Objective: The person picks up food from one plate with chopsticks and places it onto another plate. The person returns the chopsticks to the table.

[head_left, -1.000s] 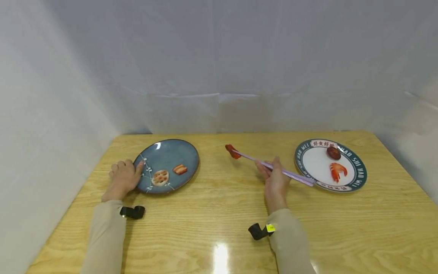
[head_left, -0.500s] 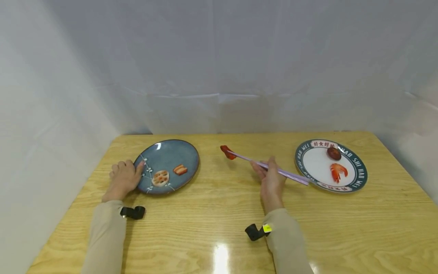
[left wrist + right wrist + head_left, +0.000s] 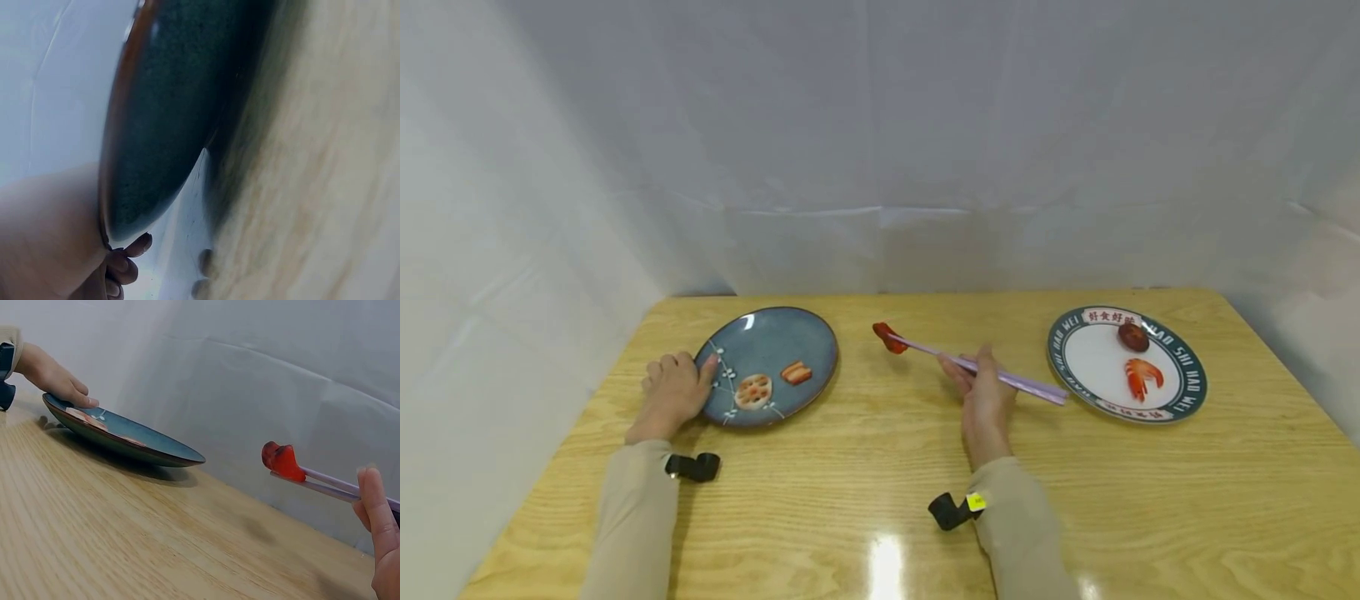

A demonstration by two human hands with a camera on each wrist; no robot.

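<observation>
My left hand (image 3: pixel 672 395) grips the left rim of a blue plate (image 3: pixel 782 333), thumb over the rim; in the left wrist view, curled fingers show beside the plate's underside (image 3: pixel 165 119). A lotus-root slice (image 3: pixel 752 392) and a striped meat piece (image 3: pixel 796 372) lie on that plate. Between the two plates, my right hand (image 3: pixel 987 408) holds light purple chopsticks (image 3: pixel 1030 386). Their tips pinch a glossy red food piece (image 3: pixel 891 337), held above the table right of the blue plate; the right wrist view shows the red piece (image 3: pixel 284 461) clear of the wood.
A white plate with a dark green, lettered rim (image 3: pixel 1193 379) stands at the right, bearing a shrimp (image 3: pixel 1142 379) and a dark brown round piece (image 3: pixel 1132 337). Pale sheeting (image 3: pixel 880 150) hangs behind the wooden table (image 3: pixel 820 500) and along its sides.
My right hand, the chopsticks and the red piece have moved left and slightly toward the near edge, closer to the blue plate. The left hand keeps its place at the rim.
</observation>
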